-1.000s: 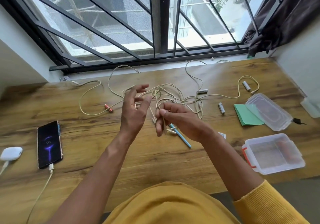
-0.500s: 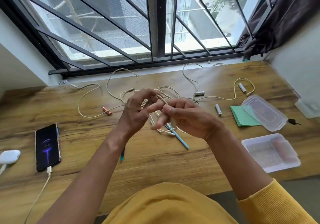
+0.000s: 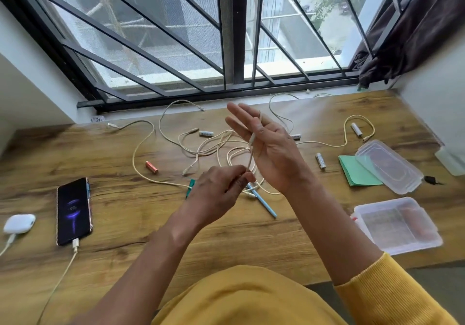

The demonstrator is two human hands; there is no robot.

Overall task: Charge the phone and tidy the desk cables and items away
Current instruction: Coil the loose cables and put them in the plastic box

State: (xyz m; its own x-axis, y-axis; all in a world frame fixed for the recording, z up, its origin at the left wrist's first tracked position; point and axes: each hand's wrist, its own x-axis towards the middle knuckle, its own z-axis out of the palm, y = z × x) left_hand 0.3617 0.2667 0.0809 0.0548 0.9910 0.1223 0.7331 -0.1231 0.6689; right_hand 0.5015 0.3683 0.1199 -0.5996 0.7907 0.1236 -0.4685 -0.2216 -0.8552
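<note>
A tangle of cream cables lies mid-desk. My left hand hovers above it and pinches one cable strand between thumb and fingertips. That strand runs up across the palm of my right hand, which is raised with its fingers straight and spread. The black phone lies at the left with its screen lit and a white charging cable plugged into its near end.
A white earbuds case sits left of the phone. Several batteries, an orange tube, a blue pen and a green pen lie around. At the right are green notes, a clear lid and an open clear box.
My right hand has opened and risen, fingers now straight with the cable across its palm. My left hand dropped lower and pinches the same cable below it.
</note>
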